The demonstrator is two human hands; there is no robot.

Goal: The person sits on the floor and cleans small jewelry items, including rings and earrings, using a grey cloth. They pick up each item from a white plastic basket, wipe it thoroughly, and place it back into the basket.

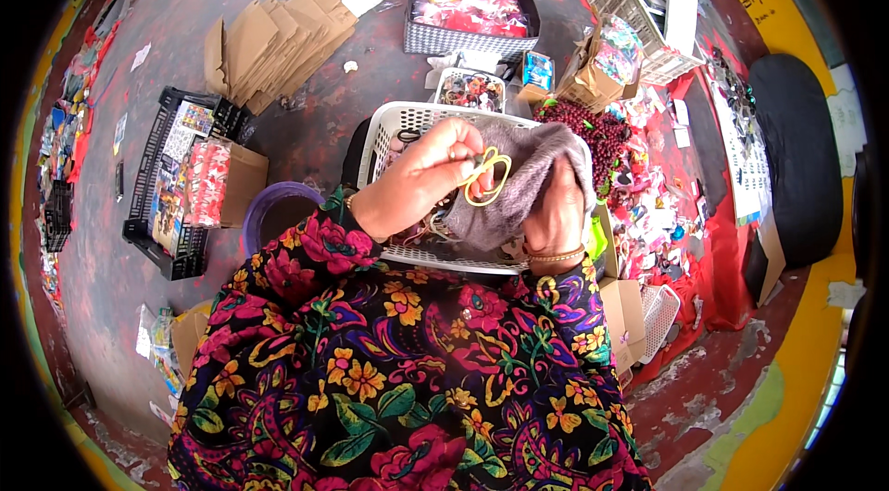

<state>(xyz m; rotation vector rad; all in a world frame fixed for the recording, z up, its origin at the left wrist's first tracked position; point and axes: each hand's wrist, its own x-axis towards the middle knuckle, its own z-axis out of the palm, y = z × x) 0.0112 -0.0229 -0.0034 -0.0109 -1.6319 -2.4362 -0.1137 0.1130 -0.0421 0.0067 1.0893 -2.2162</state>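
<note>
My left hand (426, 178) is raised in front of me and pinches a yellow elastic loop (488, 178) between its fingertips. My right hand (556, 213) is closed on a bunch of grey fuzzy fabric (523, 178), and the loop lies against that fabric. Both hands hover over a white slotted basket (389, 135) resting on my lap, with small items inside it. My flowered sleeves and dress fill the lower part of the view.
A black crate of packaged items (167, 186) and a small cardboard box (243, 178) stand at the left. Flattened cardboard (273, 42) lies beyond. A grey bin of red packets (468, 14), a small white basket (469, 88), dark red beads (597, 130) and scattered trinkets crowd the right.
</note>
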